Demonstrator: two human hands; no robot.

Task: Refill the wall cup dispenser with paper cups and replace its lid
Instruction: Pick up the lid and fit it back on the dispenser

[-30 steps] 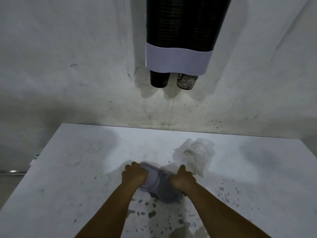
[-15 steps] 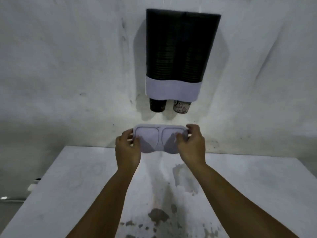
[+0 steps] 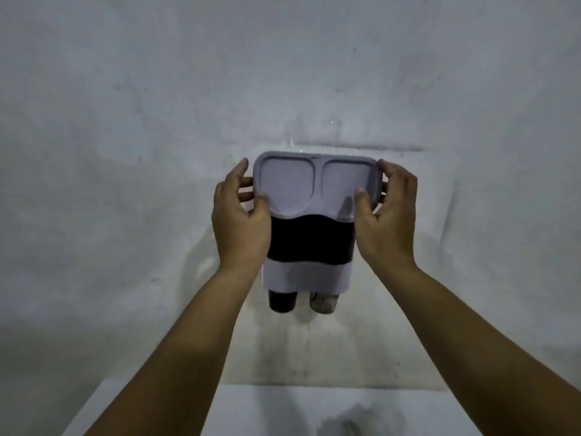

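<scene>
Two cups poke from the bottom of the wall dispenser, so refilling looks done; only seating remains; the lid, pale lilac with two shallow recesses, is held at the dispenser's top, left hand and right hand pinching its ends between thumb and fingers.

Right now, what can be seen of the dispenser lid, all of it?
The lid is a pale lavender-grey piece, plastic by the look, shaped as a rounded rectangle with two shallow recessed panels side by side and a wavy near edge. It is held at the top of the dark wall dispenser, tilted toward the camera. The left hand grips its left end and the right hand its right end, thumbs on its face. Whether it is seated cannot be told.
</scene>
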